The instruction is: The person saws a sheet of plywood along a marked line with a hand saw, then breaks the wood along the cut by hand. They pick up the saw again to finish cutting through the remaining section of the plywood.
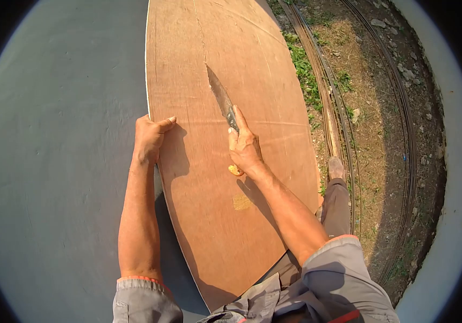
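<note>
A large reddish-brown plywood sheet [225, 215] lies lengthwise in front of me. My left hand [153, 134] grips its left edge, thumb on the top face and the other fingers hidden under it. In my right hand [246, 148] is a handsaw [221, 97] with a dark, tapered blade; the yellowish butt of its handle shows below my palm. The index finger stretches along the blade's base. At the blade's far end, a ragged cut line [200, 32] runs up the sheet toward the top of the view.
A smooth grey surface [64, 161] spans the left side. To the right, long thin rods [403, 107] and a wooden strip [317, 70] lie on dirt ground with stones and weeds. My right foot [336, 168] is beside the sheet. A pale wall [457, 215] edges the far right.
</note>
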`<state>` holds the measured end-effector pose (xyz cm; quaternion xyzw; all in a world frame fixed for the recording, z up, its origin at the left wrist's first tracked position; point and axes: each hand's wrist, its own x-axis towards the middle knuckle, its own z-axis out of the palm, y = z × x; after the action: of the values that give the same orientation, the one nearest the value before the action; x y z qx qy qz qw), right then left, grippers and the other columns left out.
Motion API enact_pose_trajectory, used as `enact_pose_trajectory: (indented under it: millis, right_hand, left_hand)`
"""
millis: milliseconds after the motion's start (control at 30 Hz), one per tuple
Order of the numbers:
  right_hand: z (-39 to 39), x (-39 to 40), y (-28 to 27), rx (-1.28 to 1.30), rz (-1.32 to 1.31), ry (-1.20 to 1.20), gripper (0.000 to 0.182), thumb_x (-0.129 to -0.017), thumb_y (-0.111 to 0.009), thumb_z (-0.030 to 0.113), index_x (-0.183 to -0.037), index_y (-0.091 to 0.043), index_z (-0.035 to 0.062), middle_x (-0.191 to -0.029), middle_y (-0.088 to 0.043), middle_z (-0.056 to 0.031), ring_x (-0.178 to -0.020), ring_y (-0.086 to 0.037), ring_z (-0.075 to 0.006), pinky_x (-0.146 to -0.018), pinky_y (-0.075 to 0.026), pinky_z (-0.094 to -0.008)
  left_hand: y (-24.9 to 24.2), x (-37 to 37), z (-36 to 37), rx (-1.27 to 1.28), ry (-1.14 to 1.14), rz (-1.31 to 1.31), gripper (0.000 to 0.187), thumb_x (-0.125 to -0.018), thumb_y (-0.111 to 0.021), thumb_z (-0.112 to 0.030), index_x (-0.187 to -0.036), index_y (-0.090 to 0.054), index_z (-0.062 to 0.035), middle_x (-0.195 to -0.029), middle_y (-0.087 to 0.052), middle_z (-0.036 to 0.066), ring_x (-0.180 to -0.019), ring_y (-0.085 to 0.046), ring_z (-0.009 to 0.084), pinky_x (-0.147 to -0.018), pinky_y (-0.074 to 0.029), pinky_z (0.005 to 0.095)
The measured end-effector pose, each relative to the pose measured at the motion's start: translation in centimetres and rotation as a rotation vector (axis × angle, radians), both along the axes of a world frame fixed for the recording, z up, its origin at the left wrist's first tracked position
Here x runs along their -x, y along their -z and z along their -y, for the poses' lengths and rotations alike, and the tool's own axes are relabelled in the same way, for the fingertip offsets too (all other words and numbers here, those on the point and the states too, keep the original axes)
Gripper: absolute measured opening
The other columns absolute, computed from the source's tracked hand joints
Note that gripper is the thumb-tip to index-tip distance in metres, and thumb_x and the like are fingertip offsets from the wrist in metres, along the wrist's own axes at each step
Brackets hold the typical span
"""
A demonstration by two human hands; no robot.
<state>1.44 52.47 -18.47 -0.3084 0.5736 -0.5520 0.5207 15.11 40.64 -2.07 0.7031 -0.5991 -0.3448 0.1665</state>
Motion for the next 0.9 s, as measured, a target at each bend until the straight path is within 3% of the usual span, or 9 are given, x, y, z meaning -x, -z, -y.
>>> enact_pose_trajectory:
  millis: [167, 233, 333, 433, 567, 633, 733, 833, 900]
  right_hand:
    - [-14.9, -0.2, 0.6, 0.015, 0.199, 0.088, 0.063, -0.1, -0.05, 0.003, -0.16, -0.032, 0.0029, -0.141, -0.059, -0.0292, -0.095, -0.074, -0.0306, -0.083, -0.056, -0.0358]
    - [-11.0, 0.3, 1.0, 0.091, 0.03, 0.113, 0.062, -0.1, -0.051, 0.003, -0.16, -0.033, 0.0026, -0.132, -0.065, -0.0281, -0.089, -0.073, -0.0222, -0.079, -0.056, -0.0329]
    - [-0.1, 2.2, -0.3, -0.131, 0.147, -0.118, 0.061, -0.1, -0.052, 0.004, -0.158, -0.035, 0.0021, -0.097, -0.07, -0.0259, -0.073, -0.068, -0.0242, -0.069, -0.054, -0.0376]
    - [-3.3, 0.8, -0.8, -0.086, 0.148, -0.058, 0.06, -0.1, -0.053, 0.004, -0.158, -0.036, 0.0022, -0.09, -0.069, -0.0251, -0.069, -0.068, -0.0268, -0.067, -0.053, -0.04]
    - [-14.2, 0.8, 0.7, 0.106, 0.08, 0.136, 0.061, -0.1, -0.051, 0.004, -0.159, -0.035, 0.0009, -0.118, -0.069, -0.0294, -0.087, -0.072, -0.0248, -0.076, -0.055, -0.0349]
    - [-11.6, 1.0, 0.3, 0.127, 0.109, 0.108, 0.061, -0.101, -0.05, 0.004, -0.16, -0.036, 0.0081, -0.123, -0.069, -0.0153, -0.057, -0.056, -0.0098, -0.053, -0.052, -0.0299]
    - [0.5, 1.3, 0.9, -0.044, 0.061, -0.036, 0.059, -0.101, -0.051, 0.005, -0.159, -0.038, 0.007, -0.1, -0.071, -0.0128, -0.056, -0.055, -0.0108, -0.051, -0.048, -0.0319]
    - [-2.5, -1.0, 1.5, 0.032, 0.096, 0.063, 0.059, -0.101, -0.051, 0.005, -0.159, -0.038, 0.0061, -0.09, -0.069, -0.0109, -0.056, -0.055, -0.0112, -0.051, -0.047, -0.033]
    - [-12.3, -1.5, 3.2, 0.162, -0.019, 0.181, 0.061, -0.101, -0.048, 0.003, -0.16, -0.036, 0.0073, -0.088, -0.066, -0.0079, -0.054, -0.052, -0.0081, -0.048, -0.046, -0.0289]
  left_hand:
    - [-0.3, 0.5, -0.6, -0.026, -0.005, -0.058, 0.029, -0.088, -0.074, -0.004, -0.111, -0.066, 0.012, -0.097, -0.073, 0.022, -0.079, -0.072, 0.0257, -0.07, -0.06, 0.0389]
    - [-0.1, 0.6, -0.3, 0.0, 0.018, -0.058, 0.029, -0.088, -0.073, -0.004, -0.111, -0.066, 0.0121, -0.097, -0.073, 0.021, -0.079, -0.072, 0.0256, -0.07, -0.06, 0.039]
    - [0.0, 0.2, -0.1, 0.006, 0.011, -0.059, 0.029, -0.088, -0.073, -0.004, -0.112, -0.066, 0.0117, -0.098, -0.072, 0.02, -0.079, -0.071, 0.0247, -0.07, -0.06, 0.0384]
    - [0.3, -0.3, -0.6, -0.019, 0.004, -0.049, 0.03, -0.088, -0.073, -0.004, -0.113, -0.066, 0.0111, -0.098, -0.072, 0.019, -0.078, -0.071, 0.0238, -0.069, -0.059, 0.0375]
    - [-0.3, 0.6, -0.9, -0.02, 0.015, -0.073, 0.03, -0.088, -0.072, -0.004, -0.114, -0.067, 0.011, -0.098, -0.072, 0.019, -0.078, -0.071, 0.0238, -0.069, -0.059, 0.0374]
    - [-0.1, 0.4, -0.9, 0.004, 0.025, -0.06, 0.03, -0.088, -0.072, -0.004, -0.114, -0.066, 0.011, -0.098, -0.072, 0.019, -0.078, -0.071, 0.0237, -0.069, -0.059, 0.0372]
    - [0.0, 0.8, -0.7, 0.01, 0.022, -0.064, 0.029, -0.088, -0.072, -0.003, -0.112, -0.066, 0.0119, -0.097, -0.072, 0.02, -0.078, -0.071, 0.0243, -0.069, -0.059, 0.0379]
    - [-0.2, 0.5, -0.7, -0.024, -0.004, -0.062, 0.028, -0.088, -0.072, -0.004, -0.109, -0.065, 0.0126, -0.098, -0.072, 0.021, -0.079, -0.072, 0.025, -0.069, -0.06, 0.0387]
    - [-0.1, 0.8, -0.4, -0.019, -0.01, -0.079, 0.028, -0.087, -0.073, -0.004, -0.109, -0.065, 0.0124, -0.098, -0.072, 0.02, -0.079, -0.072, 0.0251, -0.069, -0.06, 0.0387]
